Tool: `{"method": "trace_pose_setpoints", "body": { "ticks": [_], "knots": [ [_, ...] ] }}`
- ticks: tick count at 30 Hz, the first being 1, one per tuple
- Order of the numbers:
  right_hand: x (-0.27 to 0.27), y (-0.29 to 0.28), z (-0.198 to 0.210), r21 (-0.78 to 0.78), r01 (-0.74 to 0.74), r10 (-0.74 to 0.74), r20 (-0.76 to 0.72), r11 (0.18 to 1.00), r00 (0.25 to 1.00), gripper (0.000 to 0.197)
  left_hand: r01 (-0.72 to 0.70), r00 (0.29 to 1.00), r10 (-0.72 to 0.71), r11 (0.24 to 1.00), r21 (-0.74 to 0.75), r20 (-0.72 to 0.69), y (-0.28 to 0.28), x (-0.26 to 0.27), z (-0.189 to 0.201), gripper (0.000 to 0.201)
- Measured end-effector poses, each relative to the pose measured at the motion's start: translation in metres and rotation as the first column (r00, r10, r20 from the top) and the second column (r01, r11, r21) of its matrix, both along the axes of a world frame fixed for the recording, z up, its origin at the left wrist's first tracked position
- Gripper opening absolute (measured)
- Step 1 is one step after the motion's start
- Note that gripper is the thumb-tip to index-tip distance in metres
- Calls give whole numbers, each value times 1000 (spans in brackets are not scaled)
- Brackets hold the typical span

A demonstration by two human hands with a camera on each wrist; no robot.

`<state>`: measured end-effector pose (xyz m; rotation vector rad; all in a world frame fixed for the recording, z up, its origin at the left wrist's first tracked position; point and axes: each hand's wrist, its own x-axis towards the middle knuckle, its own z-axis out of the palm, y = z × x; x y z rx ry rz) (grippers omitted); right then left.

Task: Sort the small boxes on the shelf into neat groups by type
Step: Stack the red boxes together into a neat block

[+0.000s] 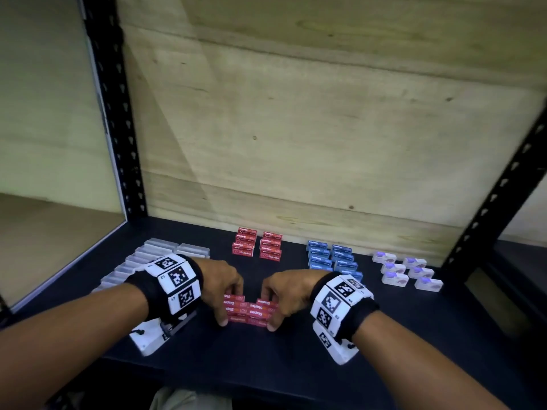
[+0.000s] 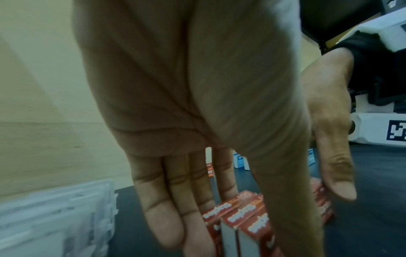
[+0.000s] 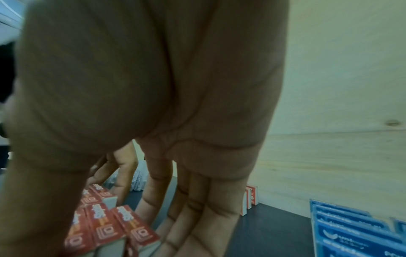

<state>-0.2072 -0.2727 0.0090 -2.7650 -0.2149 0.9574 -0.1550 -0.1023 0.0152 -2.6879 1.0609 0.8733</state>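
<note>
Several red staples boxes (image 1: pixel 250 310) stand packed together at the front middle of the dark shelf (image 1: pixel 266 365). My left hand (image 1: pixel 227 304) pinches the left part of the cluster, thumb in front and fingers behind. My right hand (image 1: pixel 270 309) pinches the right part the same way. In the left wrist view the fingers (image 2: pixel 167 217) reach down behind the red boxes (image 2: pixel 239 219). The right wrist view shows the red boxes (image 3: pixel 105 226) between thumb and fingers (image 3: pixel 197 217). Another red group (image 1: pixel 257 245) stands in two rows at the back.
Clear plastic boxes (image 1: pixel 148 258) line the left side. Blue boxes (image 1: pixel 333 257) sit in two rows right of centre, and white boxes with purple marks (image 1: pixel 408 270) lie farther right. A plywood back wall (image 1: pixel 296 143) and black uprights (image 1: pixel 118 113) bound the shelf.
</note>
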Motion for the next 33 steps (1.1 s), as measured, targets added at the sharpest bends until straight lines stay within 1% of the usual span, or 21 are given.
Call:
{"method": "trace_pose_setpoints", "body": {
  "ticks": [7, 10, 15, 22, 26, 30, 33],
  "knots": [
    [0, 9, 3, -45, -37, 40, 57, 998, 998, 47, 40, 999, -40, 999, -17, 10, -6, 1, -5, 60],
    [1, 13, 2, -55, -49, 52, 57, 997, 997, 45, 53, 998, -52, 998, -31, 37, -6, 0, -5, 57],
    [3, 14, 1, -69, -52, 56, 55, 996, 997, 45, 52, 998, -51, 998, -30, 32, -6, 2, -5, 57],
    [4, 15, 0, -66, -57, 61, 65, 996, 996, 46, 13, 1000, -13, 999, -36, -3, -6, 5, -7, 58],
    [6, 14, -2, -60, -57, 61, 71, 997, 996, 46, 21, 1000, -21, 999, -34, 13, -6, 4, -6, 59],
    [8, 12, -3, -41, -63, 66, 60, 997, 996, 46, 22, 1000, -22, 1000, -22, -2, -6, 4, -6, 61],
    [11, 9, -2, -12, -53, 53, 33, 999, 998, 48, 0, 998, -2, 1000, -27, -68, -6, 10, -2, 63]
  ]
}}
